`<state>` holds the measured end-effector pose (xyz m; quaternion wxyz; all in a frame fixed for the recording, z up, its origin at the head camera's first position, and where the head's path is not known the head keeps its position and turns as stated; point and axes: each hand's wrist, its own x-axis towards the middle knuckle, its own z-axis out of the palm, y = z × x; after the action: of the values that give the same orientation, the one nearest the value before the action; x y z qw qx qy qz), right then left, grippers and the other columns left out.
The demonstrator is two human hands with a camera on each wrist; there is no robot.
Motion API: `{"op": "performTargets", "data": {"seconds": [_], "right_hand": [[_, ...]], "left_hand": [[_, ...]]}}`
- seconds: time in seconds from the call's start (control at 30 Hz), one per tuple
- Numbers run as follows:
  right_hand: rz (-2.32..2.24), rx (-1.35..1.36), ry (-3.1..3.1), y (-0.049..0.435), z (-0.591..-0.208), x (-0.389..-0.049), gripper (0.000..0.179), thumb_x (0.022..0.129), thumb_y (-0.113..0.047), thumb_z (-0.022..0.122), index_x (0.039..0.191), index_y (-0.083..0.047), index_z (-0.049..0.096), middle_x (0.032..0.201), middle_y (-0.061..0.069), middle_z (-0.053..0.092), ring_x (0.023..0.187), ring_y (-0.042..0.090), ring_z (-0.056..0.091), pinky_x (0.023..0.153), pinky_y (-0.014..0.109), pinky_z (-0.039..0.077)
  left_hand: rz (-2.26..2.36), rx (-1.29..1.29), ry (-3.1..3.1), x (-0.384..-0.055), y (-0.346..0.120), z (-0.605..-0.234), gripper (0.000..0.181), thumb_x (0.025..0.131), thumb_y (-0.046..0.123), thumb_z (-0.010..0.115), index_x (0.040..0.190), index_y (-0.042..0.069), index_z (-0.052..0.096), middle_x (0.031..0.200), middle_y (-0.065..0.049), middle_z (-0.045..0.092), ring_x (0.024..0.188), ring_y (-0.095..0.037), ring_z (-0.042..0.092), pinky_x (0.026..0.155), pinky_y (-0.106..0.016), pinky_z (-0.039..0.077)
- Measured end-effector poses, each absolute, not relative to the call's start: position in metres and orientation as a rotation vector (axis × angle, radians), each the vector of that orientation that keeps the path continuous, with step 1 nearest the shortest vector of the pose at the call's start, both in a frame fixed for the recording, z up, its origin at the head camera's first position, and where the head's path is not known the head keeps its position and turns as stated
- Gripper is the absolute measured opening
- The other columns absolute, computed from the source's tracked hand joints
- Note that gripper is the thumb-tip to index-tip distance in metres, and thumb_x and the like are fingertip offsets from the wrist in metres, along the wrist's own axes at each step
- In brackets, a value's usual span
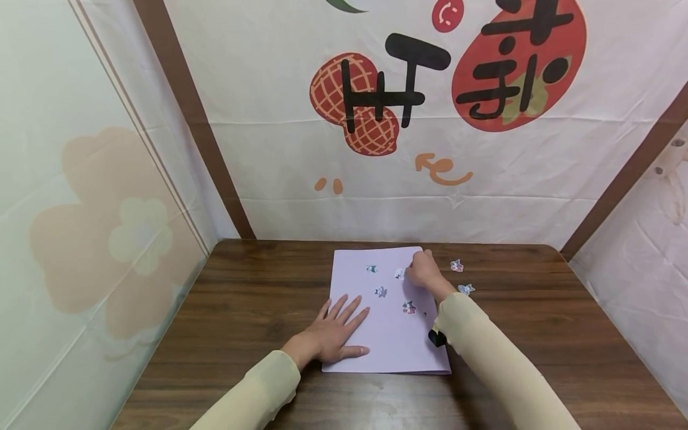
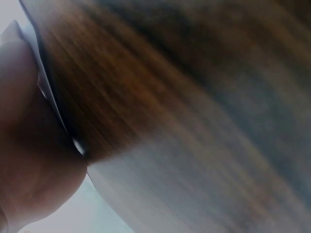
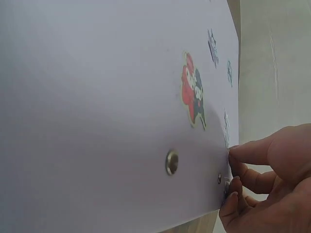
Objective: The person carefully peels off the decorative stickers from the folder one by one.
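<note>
A pale lilac folder [image 1: 387, 340] with cartoon stickers on its cover lies on the wooden table. My left hand [image 1: 334, 334] rests flat with spread fingers on its left side. Near the upper right edge is my right hand [image 1: 424, 272], fingers curled, with thumb and fingertip meeting at the end of a small sticker [image 1: 400, 273]. The right wrist view shows that sticker [image 3: 226, 127] edge-on at the thumb, partly hidden. Nearby on the cover sit a red-and-dark character sticker [image 3: 192, 92] and metal studs, one a round stud [image 3: 171, 162].
Two loose stickers lie on the table to the folder's right, a star-like sticker [image 1: 457, 265] and a bluish sticker [image 1: 466, 289]. Behind the brown table [image 1: 258, 292] hangs a printed white cloth [image 1: 301, 215]. A small black object [image 1: 437, 338] sits under the right wrist.
</note>
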<state>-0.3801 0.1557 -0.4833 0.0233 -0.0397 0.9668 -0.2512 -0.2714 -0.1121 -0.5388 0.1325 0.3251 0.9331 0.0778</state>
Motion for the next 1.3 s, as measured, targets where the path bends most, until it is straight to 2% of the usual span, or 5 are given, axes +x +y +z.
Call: {"op": "performTargets", "data": {"seconds": [0.33,0.67,0.9,1.17,1.3], "right_hand": [[-0.799,-0.207,2.963,0.16,-0.485,-0.383,0.03,0.089,-0.002,0.055,0.059,-0.006,0.051,0.088,0.015,0.048,0.088,0.028,0.049,0.069,0.035,0.045],[-0.819,-0.307,2.971,0.164,-0.486,-0.383,0.028,0.097,-0.005,0.055,0.072,0.002,0.066,0.073,0.012,0.06,0.068,0.023,0.054,0.062,0.032,0.044],[-0.866,-0.226,2.937,0.164,-0.483,-0.38,0.027,0.101,-0.011,0.054,0.077,0.002,0.06,0.096,0.019,0.057,0.088,0.029,0.053,0.072,0.036,0.045],[-0.867,-0.198,2.929,0.163,-0.481,-0.382,0.028,0.089,-0.006,0.06,0.062,0.0,0.059,0.081,0.015,0.056,0.075,0.023,0.049,0.059,0.029,0.038],[-0.838,-0.224,2.957,0.162,-0.481,-0.384,0.019,0.087,-0.003,0.062,0.075,0.005,0.074,0.084,0.016,0.066,0.081,0.025,0.054,0.062,0.03,0.044]], "left_hand": [[0.205,0.944,2.718,-0.271,-0.112,-0.538,0.09,0.096,0.079,0.034,0.166,0.029,0.01,0.173,0.0,-0.005,0.158,-0.03,-0.008,0.123,-0.062,-0.002],[0.24,0.942,2.704,-0.269,-0.113,-0.536,0.091,0.095,0.079,0.036,0.166,0.028,0.012,0.174,-0.002,-0.003,0.158,-0.032,-0.007,0.122,-0.063,-0.002],[0.27,0.951,2.697,-0.266,-0.113,-0.533,0.091,0.095,0.08,0.032,0.166,0.027,0.011,0.174,-0.003,-0.003,0.158,-0.033,-0.007,0.122,-0.063,-0.003],[0.228,0.932,2.683,-0.264,-0.11,-0.52,0.087,0.098,0.072,0.041,0.166,0.024,0.015,0.174,-0.005,0.0,0.158,-0.035,-0.003,0.123,-0.063,0.001],[0.222,0.931,2.687,-0.264,-0.11,-0.522,0.087,0.099,0.072,0.041,0.166,0.024,0.015,0.174,-0.005,0.0,0.158,-0.035,-0.004,0.123,-0.063,0.0]]}}
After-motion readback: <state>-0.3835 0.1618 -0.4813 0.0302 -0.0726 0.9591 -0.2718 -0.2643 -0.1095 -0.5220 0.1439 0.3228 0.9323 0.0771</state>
